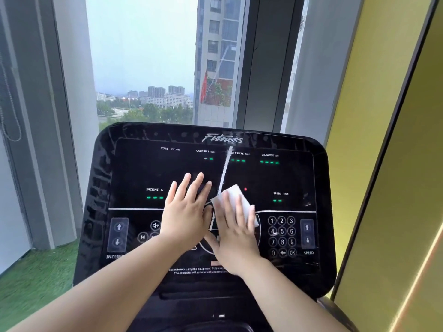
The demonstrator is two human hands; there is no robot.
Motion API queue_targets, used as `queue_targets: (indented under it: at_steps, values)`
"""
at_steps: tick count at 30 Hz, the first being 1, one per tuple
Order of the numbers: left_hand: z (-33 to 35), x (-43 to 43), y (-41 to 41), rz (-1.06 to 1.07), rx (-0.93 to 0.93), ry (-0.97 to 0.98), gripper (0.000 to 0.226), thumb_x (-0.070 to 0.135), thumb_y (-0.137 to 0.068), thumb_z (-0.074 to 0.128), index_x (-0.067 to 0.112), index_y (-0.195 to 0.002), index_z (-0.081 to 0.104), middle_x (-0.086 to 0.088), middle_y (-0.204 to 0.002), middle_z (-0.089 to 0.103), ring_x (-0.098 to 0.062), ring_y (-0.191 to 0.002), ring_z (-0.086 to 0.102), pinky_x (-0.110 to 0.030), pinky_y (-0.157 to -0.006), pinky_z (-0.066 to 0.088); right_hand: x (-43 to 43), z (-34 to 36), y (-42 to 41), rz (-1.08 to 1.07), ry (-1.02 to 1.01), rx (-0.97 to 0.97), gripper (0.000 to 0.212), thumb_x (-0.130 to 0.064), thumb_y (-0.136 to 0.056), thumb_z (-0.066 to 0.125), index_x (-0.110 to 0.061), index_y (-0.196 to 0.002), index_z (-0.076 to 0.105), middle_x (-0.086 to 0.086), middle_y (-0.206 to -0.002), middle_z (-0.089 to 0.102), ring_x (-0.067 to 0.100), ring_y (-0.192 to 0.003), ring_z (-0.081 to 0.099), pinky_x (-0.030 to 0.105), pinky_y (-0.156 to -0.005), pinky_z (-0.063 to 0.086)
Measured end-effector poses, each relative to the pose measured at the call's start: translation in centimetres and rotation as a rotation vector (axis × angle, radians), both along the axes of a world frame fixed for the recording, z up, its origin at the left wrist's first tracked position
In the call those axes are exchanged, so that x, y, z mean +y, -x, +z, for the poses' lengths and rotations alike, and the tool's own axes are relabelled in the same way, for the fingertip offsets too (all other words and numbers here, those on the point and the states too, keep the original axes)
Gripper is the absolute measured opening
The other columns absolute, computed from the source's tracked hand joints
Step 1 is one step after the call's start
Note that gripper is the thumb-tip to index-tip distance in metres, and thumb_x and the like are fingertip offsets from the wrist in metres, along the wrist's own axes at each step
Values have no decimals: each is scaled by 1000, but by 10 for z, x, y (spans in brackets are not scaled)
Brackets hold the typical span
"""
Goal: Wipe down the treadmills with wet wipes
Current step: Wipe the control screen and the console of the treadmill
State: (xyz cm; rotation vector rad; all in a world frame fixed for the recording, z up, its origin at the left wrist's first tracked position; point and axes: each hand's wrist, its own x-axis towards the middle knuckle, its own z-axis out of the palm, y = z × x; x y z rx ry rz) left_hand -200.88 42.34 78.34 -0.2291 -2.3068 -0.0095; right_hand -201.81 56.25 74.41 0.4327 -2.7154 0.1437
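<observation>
A glossy black treadmill console fills the middle of the view, with green readouts and a number keypad at the lower right. A folded white wet wipe lies flat on the middle of the panel. My right hand presses on the wipe with straight fingers, covering its lower part. My left hand rests flat on the panel just left of the wipe, fingers spread and straight, holding nothing. Wet streaks show along the console's left rim.
A tall window stands right behind the console. A yellow wall panel runs close along the right side. Green turf floor lies to the lower left, next to a grey window frame.
</observation>
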Motion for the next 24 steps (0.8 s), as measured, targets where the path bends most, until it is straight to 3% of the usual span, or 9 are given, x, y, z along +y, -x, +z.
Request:
queue_targets:
  at_steps: [2,3,5,7,10,12,15,20,24]
  values:
    - [0,1,0,-11,11,-26,52,35,-85,35,9,-120,65,-12,-129,59,-38,-120,55,-58,-96,42,13,8,4,61,-125,15,68,-60,-98,6,-21,-152,5,3,-161,8,27,-145,13,52,-111,7]
    - [-1,1,0,-13,15,-36,52,35,-85,35,9,-120,65,-12,-130,59,-38,-120,54,-58,-96,41,22,17,8,101,-204,41,64,-60,-97,3,-26,-151,2,-2,-161,1,24,-146,7,51,-111,4]
    - [-2,2,0,-10,15,-49,53,35,-85,35,9,-121,65,-12,-131,58,-38,-122,53,-58,-98,40,43,34,19,135,-263,165,60,-61,-92,-5,-36,-144,-22,-12,-152,-31,16,-142,-28,49,-113,-15]
    - [-1,5,-2,5,11,-62,53,37,-85,35,10,-121,64,-11,-131,58,-37,-122,52,-57,-98,40,56,51,23,20,-104,44,57,-58,-95,2,-38,-133,-36,-17,-138,-48,12,-129,-46,44,-111,-27]
    - [3,12,-2,24,14,-106,54,38,-85,35,11,-122,64,-13,-129,58,-38,-123,52,-56,-99,39,43,54,21,-141,128,-19,60,-56,-97,6,-34,-131,-39,-13,-130,-54,15,-128,-45,46,-110,-27]
    - [5,18,-1,-3,30,-96,54,38,-86,36,10,-123,63,-14,-130,57,-38,-124,50,-52,-104,37,25,44,12,-152,178,-45,66,-65,-86,-9,-29,-128,-44,-7,-128,-58,21,-126,-48,48,-104,-31]
    - [8,30,2,-67,52,-40,52,35,-85,37,9,-122,63,-12,-131,57,-38,-124,50,-51,-103,39,27,35,16,-51,60,-13,77,-72,-58,-39,-32,-123,-50,-9,-131,-58,18,-122,-54,44,-99,-38]
    - [10,44,6,-67,18,4,52,36,-85,36,10,-121,64,-10,-129,59,-35,-122,53,-52,-97,42,67,75,35,-110,136,-38,57,-57,-96,3,-39,-130,-38,-14,-136,-49,12,-128,-45,43,-109,-27]
    - [5,46,8,-42,2,34,54,38,-85,36,10,-123,63,-9,-127,61,-34,-120,55,-53,-95,44,74,73,33,-201,263,-51,62,-56,-97,7,-33,-135,-36,-9,-138,-49,17,-135,-39,45,-111,-24]
